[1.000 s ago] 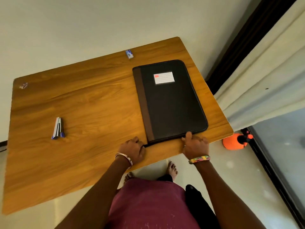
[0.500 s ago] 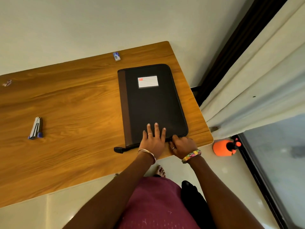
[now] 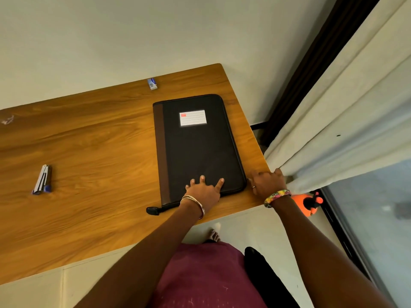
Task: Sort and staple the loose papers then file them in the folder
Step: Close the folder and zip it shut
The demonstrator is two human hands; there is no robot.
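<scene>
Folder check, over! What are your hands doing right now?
Left hand flat on folder. Right hand pinching at its near right corner. Folder closed, stapler untouched. Nothing blocking.

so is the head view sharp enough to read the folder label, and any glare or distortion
Head view: the label on the folder shows a red patch and ruled lines, no legible text; soft sheen on the table; wide-angle bending of the table's edges; bright hazy window area at right; left hand and right hand fairly sharp.
</scene>
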